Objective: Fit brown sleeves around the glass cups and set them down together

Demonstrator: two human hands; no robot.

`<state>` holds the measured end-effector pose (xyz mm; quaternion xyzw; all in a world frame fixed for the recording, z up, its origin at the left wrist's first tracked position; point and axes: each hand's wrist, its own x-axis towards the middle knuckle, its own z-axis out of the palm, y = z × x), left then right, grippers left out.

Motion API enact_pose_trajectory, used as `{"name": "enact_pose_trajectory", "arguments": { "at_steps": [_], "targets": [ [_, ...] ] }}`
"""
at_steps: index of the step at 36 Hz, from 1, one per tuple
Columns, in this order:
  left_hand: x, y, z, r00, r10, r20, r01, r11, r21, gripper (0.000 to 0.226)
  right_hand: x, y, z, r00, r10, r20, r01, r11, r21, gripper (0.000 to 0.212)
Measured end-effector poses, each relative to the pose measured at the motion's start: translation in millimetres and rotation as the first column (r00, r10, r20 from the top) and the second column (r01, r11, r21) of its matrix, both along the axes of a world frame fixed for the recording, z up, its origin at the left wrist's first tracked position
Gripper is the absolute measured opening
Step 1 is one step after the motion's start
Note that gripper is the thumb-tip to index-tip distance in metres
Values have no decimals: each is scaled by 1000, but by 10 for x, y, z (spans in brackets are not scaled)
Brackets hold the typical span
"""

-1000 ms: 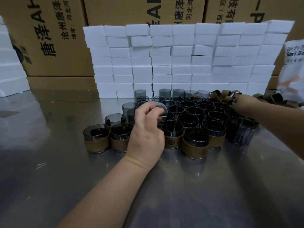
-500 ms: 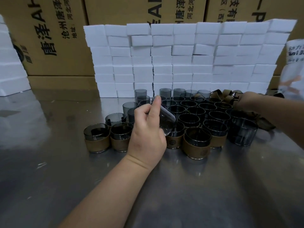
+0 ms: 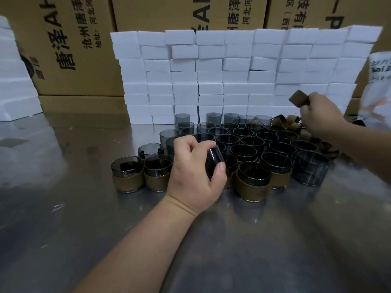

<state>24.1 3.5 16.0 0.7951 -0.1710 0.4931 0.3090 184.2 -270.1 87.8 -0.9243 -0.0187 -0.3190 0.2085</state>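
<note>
Head view: I see the left hand point(image 3: 194, 172) gripping a bare glass cup point(image 3: 214, 159), tilted, fingers curled round it, just above the sleeved cups point(image 3: 252, 185) on the steel table point(image 3: 63, 208). The right hand point(image 3: 321, 115) pinches one brown sleeve point(image 3: 297, 98), raised over the sleeve pile point(image 3: 292, 123) beside the cups.

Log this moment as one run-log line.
left hand: holds bare glass cup, tilted | right hand: pinches brown sleeve, above sleeve pile | step: sleeve not yet on cup

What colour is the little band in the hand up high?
Brown: the sleeve pinched by the right hand, clearest in the head view.
</note>
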Motion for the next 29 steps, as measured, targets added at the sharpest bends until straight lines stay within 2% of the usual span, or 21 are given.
{"name": "enact_pose_trajectory", "arguments": {
  "at_steps": [2, 6, 9, 10, 13, 16, 18, 22, 24, 26, 27, 29],
  "targets": [
    [2, 12, -6, 1000, -12, -1, 12, 1000, -17, 46, -134, 117, 18, 992, 74, 103, -85, 991, 100, 12],
    [-9, 24, -6, 999, -34, 3, 34, 999, -41, 46, -532, 429, 0, 943, 264, 205, -322, 879, 352, 33],
    [-12, 20, -3, 999, -40, -1, 40, 998, -44, 47, -915, 677, -96, 930, 255, 265, -355, 808, 470, 35],
    [-10, 21, -6, 999, -42, 1, 42, 998, -44, 47, -1052, 753, -138, 924, 254, 286, -372, 768, 521, 32],
    [-6, 32, -11, 998, -59, 15, 60, 997, -51, 48, -1457, 967, -263, 877, 327, 353, -481, 573, 664, 31],
    [-3, 33, -8, 996, -87, 35, 89, 994, -56, 48, -1749, 1138, -429, 797, 474, 373, -564, 365, 741, 35],
    [-8, 25, -1, 994, -95, 53, 99, 992, -75, 48, -1852, 1241, -569, 758, 559, 336, -560, 293, 775, 34],
    [-8, 19, 15, 993, -93, 77, 103, 984, -146, 48, -1911, 1355, -746, 755, 582, 302, -541, 293, 788, 44],
    [-7, 10, 22, 992, -91, 83, 106, 976, -192, 47, -1934, 1362, -788, 745, 602, 287, -591, 398, 701, 45],
    [-5, -7, 28, 991, -101, 82, 118, 963, -243, 47, -1967, 1379, -829, 723, 639, 262, -646, 492, 583, 57],
    [-2, -18, 30, 991, -108, 79, 126, 956, -265, 47, -1984, 1396, -841, 710, 655, 259, -658, 486, 575, 62],
    [7, -34, 27, 990, -121, 77, 139, 943, -302, 48, -1993, 1415, -862, 696, 656, 292, -687, 490, 537, 58]
  ]
}}
